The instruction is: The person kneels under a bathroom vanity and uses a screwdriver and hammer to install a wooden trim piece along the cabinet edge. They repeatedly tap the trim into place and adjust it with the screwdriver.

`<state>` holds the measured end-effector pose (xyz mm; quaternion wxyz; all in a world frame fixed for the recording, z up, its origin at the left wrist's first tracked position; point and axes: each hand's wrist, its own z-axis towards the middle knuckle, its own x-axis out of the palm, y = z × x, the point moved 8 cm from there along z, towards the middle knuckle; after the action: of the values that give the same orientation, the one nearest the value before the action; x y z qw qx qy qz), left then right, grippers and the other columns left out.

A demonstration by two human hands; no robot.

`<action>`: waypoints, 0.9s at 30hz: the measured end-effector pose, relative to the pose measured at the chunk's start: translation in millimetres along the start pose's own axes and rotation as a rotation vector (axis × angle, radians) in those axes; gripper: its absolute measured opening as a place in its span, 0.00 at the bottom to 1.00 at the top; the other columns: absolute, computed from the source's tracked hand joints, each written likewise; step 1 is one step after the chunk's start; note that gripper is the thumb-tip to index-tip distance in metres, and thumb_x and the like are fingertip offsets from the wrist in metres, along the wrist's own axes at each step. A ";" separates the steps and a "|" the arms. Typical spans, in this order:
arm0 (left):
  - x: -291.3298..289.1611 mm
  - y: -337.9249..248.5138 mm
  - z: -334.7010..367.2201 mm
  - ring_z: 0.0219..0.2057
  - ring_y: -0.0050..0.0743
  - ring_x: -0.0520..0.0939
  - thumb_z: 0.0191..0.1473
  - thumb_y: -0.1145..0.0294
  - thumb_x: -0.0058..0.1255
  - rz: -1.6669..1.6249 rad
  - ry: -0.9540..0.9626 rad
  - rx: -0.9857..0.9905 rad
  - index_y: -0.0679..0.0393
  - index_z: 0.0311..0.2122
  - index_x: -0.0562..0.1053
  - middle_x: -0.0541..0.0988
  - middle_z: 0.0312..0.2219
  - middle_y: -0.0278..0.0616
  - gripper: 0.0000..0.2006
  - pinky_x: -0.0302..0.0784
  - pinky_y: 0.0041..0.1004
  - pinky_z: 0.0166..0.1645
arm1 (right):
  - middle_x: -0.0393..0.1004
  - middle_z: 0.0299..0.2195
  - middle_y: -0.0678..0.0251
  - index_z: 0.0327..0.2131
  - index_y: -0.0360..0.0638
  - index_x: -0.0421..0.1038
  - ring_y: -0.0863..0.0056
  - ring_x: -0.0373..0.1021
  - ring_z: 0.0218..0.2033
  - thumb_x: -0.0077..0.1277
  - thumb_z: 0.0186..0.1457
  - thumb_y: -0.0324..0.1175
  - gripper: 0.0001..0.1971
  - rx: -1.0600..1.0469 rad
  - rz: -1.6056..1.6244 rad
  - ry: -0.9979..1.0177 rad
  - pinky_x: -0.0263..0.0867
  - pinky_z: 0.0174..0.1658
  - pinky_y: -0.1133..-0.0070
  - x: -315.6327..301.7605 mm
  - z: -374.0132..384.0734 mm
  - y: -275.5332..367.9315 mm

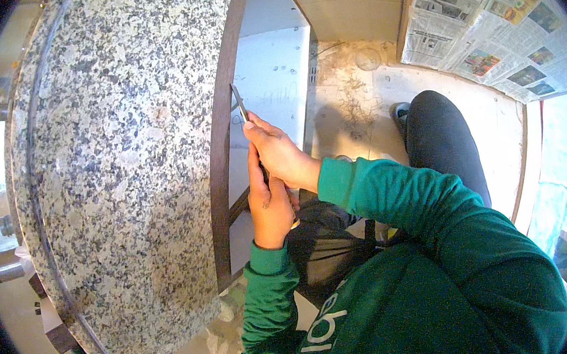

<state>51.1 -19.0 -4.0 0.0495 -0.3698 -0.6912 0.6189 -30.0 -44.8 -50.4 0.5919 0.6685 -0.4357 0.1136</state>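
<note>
At 11 o'clock from centre, clamped tool (240,103) in right hand (281,151), touching left hand (271,209) (couldn't tell whether gripping); seemed stiff, light, best held below tip (233,88).

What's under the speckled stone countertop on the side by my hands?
Beyond the brown edge strip, pale panels show beneath the countertop. Your left hand and right hand block part of the view, and the countertop hides whatever lies deeper under it.

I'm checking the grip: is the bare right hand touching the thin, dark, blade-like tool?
Touching. In the head view, the right hand grips the thin, dark, blade-like tool at its near end, without a gap.
</note>
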 end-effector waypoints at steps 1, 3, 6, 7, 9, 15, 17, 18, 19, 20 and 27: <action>1.9 -7.8 1.8 0.14 0.14 0.68 0.63 0.76 0.35 -0.007 0.015 0.079 0.54 0.71 0.49 0.76 0.29 0.38 0.31 0.63 0.21 0.17 | 0.66 0.24 0.72 0.67 0.42 0.54 0.83 0.60 0.23 0.39 0.70 0.44 0.27 -0.052 0.047 0.006 0.60 0.28 0.83 1.0 1.0 5.9; 4.8 -12.5 11.0 0.14 0.14 0.68 0.63 0.76 0.35 -0.037 0.035 0.088 0.54 0.70 0.49 0.76 0.30 0.38 0.30 0.63 0.22 0.17 | 0.67 0.17 0.67 0.66 0.43 0.53 0.75 0.62 0.12 0.36 0.71 0.44 0.26 -0.070 0.092 0.061 0.62 0.20 0.78 3.1 8.5 14.7; 9.4 -16.2 19.1 0.15 0.15 0.69 0.63 0.77 0.34 0.002 0.037 0.076 0.52 0.70 0.52 0.76 0.31 0.38 0.30 0.66 0.22 0.18 | 0.67 0.15 0.66 0.66 0.43 0.53 0.73 0.63 0.10 0.35 0.71 0.43 0.25 -0.063 0.143 0.033 0.61 0.17 0.76 -3.7 18.6 21.9; 11.6 -19.8 21.1 0.15 0.15 0.69 0.62 0.77 0.34 -0.016 0.044 0.111 0.52 0.70 0.52 0.76 0.31 0.38 0.30 0.66 0.22 0.18 | 0.67 0.16 0.67 0.66 0.43 0.53 0.74 0.63 0.11 0.35 0.71 0.43 0.25 -0.045 0.119 0.056 0.61 0.18 0.77 -3.6 19.9 21.1; 10.9 -17.0 16.0 0.15 0.15 0.68 0.64 0.75 0.34 0.003 0.023 0.094 0.55 0.71 0.48 0.75 0.28 0.38 0.30 0.64 0.22 0.18 | 0.67 0.17 0.68 0.67 0.44 0.53 0.77 0.64 0.13 0.36 0.71 0.43 0.26 -0.062 0.093 0.092 0.61 0.20 0.79 -2.5 16.7 18.4; 4.5 -0.7 -2.5 0.15 0.16 0.69 0.65 0.74 0.34 -0.023 0.017 0.034 0.53 0.71 0.47 0.74 0.25 0.36 0.30 0.65 0.22 0.19 | 0.67 0.26 0.74 0.67 0.43 0.54 0.85 0.62 0.26 0.36 0.71 0.43 0.26 -0.084 -0.017 0.063 0.62 0.30 0.83 1.0 1.0 -0.8; 1.5 1.3 -7.6 0.15 0.16 0.69 0.65 0.74 0.34 -0.001 0.004 0.026 0.52 0.71 0.46 0.74 0.24 0.37 0.31 0.66 0.22 0.19 | 0.66 0.27 0.74 0.67 0.43 0.54 0.86 0.61 0.28 0.36 0.71 0.43 0.26 -0.097 -0.051 0.013 0.62 0.32 0.83 1.3 -1.5 -1.7; 0.4 2.6 -9.3 0.15 0.16 0.69 0.65 0.74 0.34 0.006 -0.001 0.011 0.52 0.71 0.46 0.74 0.24 0.37 0.31 0.66 0.23 0.18 | 0.66 0.27 0.74 0.67 0.43 0.54 0.86 0.61 0.28 0.36 0.71 0.43 0.26 -0.101 -0.058 -0.008 0.62 0.32 0.83 1.5 -2.6 -1.3; 0.0 2.0 -10.3 0.15 0.16 0.69 0.65 0.74 0.34 0.000 -0.001 0.015 0.52 0.71 0.46 0.74 0.23 0.37 0.31 0.66 0.23 0.18 | 0.65 0.26 0.74 0.67 0.44 0.54 0.86 0.61 0.28 0.36 0.71 0.43 0.26 -0.098 -0.064 -0.013 0.62 0.32 0.82 1.5 -3.9 -0.6; 0.0 1.1 -10.6 0.15 0.17 0.69 0.64 0.74 0.34 -0.006 0.000 0.020 0.52 0.71 0.46 0.74 0.23 0.37 0.31 0.66 0.23 0.18 | 0.65 0.26 0.74 0.67 0.44 0.54 0.86 0.61 0.27 0.36 0.71 0.43 0.26 -0.095 -0.069 -0.018 0.62 0.32 0.82 1.4 -4.4 0.8; 4.1 -4.9 -0.7 0.15 0.16 0.69 0.64 0.76 0.33 -0.010 0.028 0.043 0.53 0.71 0.46 0.75 0.25 0.38 0.31 0.66 0.23 0.18 | 0.66 0.24 0.73 0.68 0.44 0.53 0.85 0.62 0.25 0.37 0.71 0.44 0.27 -0.027 0.046 0.069 0.62 0.28 0.82 1.7 -1.2 6.7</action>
<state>46.3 -15.9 -1.1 0.0701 -0.3738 -0.6788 0.6282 -33.4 -43.9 -44.2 0.6129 0.6457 -0.4320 0.1443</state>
